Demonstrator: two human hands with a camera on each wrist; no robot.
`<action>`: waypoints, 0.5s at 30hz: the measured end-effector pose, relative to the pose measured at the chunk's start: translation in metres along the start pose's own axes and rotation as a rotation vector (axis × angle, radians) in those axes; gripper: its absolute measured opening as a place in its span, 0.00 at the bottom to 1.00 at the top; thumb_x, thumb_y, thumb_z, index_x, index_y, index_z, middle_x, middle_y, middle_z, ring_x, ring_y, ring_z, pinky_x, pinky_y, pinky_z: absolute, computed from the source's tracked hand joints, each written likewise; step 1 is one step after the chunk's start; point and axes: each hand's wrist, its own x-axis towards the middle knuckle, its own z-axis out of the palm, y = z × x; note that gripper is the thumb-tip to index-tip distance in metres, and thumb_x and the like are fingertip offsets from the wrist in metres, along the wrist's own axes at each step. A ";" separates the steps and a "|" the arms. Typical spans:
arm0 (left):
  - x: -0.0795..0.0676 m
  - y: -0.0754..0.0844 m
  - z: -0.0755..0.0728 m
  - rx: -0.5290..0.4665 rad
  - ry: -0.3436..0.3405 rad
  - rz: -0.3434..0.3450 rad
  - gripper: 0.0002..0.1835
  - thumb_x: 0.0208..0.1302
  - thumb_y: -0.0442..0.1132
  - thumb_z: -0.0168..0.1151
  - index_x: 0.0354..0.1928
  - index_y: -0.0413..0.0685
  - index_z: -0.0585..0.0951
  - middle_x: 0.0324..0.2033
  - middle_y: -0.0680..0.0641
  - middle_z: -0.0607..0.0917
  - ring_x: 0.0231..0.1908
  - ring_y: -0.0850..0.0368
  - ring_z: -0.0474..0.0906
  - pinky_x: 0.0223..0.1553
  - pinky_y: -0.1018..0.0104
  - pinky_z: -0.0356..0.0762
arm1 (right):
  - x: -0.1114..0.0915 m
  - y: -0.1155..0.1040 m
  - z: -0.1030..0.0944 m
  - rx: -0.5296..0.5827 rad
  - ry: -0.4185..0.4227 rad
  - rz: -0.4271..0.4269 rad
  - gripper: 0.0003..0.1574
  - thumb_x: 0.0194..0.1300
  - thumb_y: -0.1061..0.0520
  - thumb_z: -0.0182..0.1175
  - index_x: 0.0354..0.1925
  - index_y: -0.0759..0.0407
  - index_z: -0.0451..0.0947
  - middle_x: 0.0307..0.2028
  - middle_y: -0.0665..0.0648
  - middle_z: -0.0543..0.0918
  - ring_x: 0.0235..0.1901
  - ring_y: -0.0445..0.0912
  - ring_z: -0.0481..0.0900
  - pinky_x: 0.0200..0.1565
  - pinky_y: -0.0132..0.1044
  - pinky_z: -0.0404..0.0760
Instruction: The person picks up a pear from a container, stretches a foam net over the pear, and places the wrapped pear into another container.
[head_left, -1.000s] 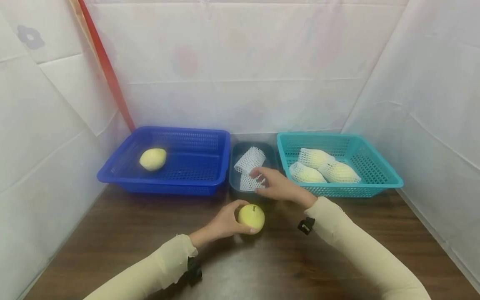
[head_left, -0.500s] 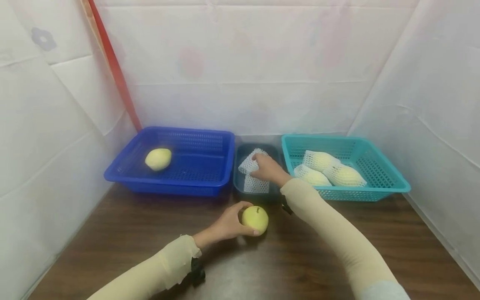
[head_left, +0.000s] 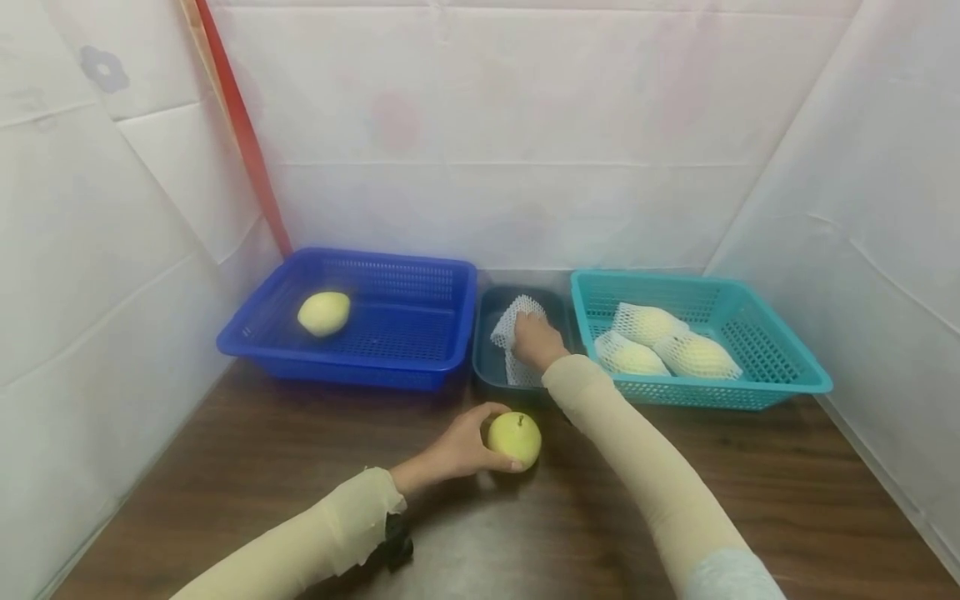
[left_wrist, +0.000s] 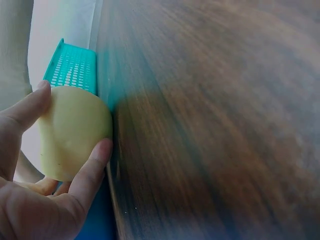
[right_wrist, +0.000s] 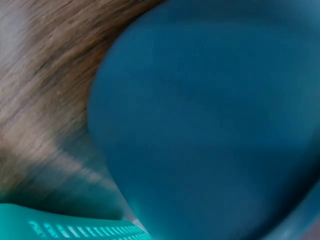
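Observation:
My left hand [head_left: 461, 446] grips a yellow-green pear [head_left: 515, 440] at the table's middle, its stem pointing up. In the left wrist view, the thumb and fingers curve round the pear [left_wrist: 75, 132]. Inside the small dark blue tray [head_left: 491, 379], my right hand [head_left: 538, 342] pinches a white foam net sleeve [head_left: 513, 321]; the fingertips are partly hidden. Another net sleeve [head_left: 519, 372] lies under that hand, nearer the front. Only the tray's blurred wall [right_wrist: 200, 100] fills most of the right wrist view, without the hand.
A blue basket [head_left: 345, 371] at the left holds one bare pear [head_left: 324, 314]. At the right, a teal basket [head_left: 780, 387] holds several pears in foam nets [head_left: 701, 357]. All stand on a dark wooden table [head_left: 300, 442] against white sheet walls.
My right hand has moved forward and left into the tray and taken hold of the foam net sleeve. The left hand keeps holding the pear in place. The view has shifted slightly.

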 end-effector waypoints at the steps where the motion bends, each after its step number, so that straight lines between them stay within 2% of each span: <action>1: 0.000 0.000 0.000 -0.001 0.001 0.000 0.41 0.36 0.47 0.81 0.55 0.39 0.75 0.49 0.44 0.80 0.49 0.50 0.74 0.51 0.52 0.71 | 0.000 0.000 0.000 -0.008 0.013 -0.001 0.23 0.67 0.58 0.54 0.56 0.69 0.67 0.51 0.67 0.74 0.52 0.57 0.73 0.50 0.51 0.76; 5: 0.000 0.003 -0.001 -0.006 0.006 -0.005 0.41 0.36 0.47 0.81 0.55 0.39 0.75 0.49 0.44 0.79 0.50 0.50 0.74 0.51 0.51 0.70 | -0.001 0.000 -0.004 -0.041 0.084 -0.009 0.15 0.69 0.61 0.50 0.51 0.69 0.70 0.44 0.66 0.78 0.43 0.56 0.78 0.42 0.49 0.80; 10: 0.000 0.004 -0.001 -0.002 0.010 -0.014 0.41 0.36 0.47 0.81 0.55 0.39 0.75 0.50 0.43 0.79 0.50 0.49 0.73 0.52 0.50 0.70 | -0.001 0.000 -0.014 -0.073 0.214 0.027 0.16 0.69 0.62 0.52 0.51 0.70 0.70 0.41 0.65 0.79 0.38 0.55 0.81 0.38 0.46 0.82; 15: -0.001 0.001 -0.001 -0.003 0.008 -0.016 0.41 0.36 0.48 0.81 0.55 0.39 0.75 0.49 0.44 0.79 0.50 0.50 0.73 0.52 0.51 0.70 | -0.005 0.000 -0.032 0.014 0.324 0.048 0.14 0.67 0.63 0.53 0.49 0.70 0.70 0.37 0.65 0.80 0.33 0.56 0.81 0.33 0.46 0.82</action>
